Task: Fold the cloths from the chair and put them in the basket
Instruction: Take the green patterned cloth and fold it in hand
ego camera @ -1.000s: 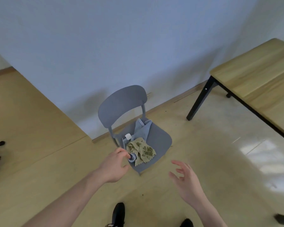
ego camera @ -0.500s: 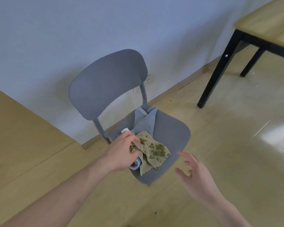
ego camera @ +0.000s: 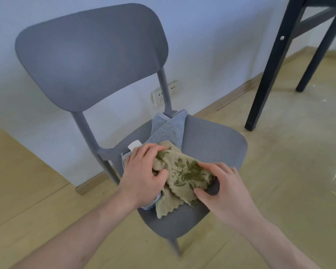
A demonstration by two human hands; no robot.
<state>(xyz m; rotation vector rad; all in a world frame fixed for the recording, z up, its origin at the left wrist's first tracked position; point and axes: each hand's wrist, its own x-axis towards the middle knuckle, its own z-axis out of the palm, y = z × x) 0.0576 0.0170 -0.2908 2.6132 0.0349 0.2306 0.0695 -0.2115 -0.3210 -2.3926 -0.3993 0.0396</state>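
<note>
A grey plastic chair (ego camera: 211,140) stands against the wall. On its seat lies a crumpled olive-green cloth with a leaf print (ego camera: 184,177), on top of a grey-blue towel (ego camera: 168,131) with a white label. My left hand (ego camera: 142,175) grips the green cloth's left end, fingers curled into the fabric. My right hand (ego camera: 221,187) pinches the cloth's right edge between thumb and fingers. No basket is in view.
Black table legs (ego camera: 268,74) stand to the right of the chair. A white wall socket (ego camera: 164,94) sits low on the wall behind the chair. Light wooden floor surrounds the chair.
The view has closed in on the chair. My right hand has moved from the air onto the green cloth's right edge. My left hand has kept its hold on the cloth.
</note>
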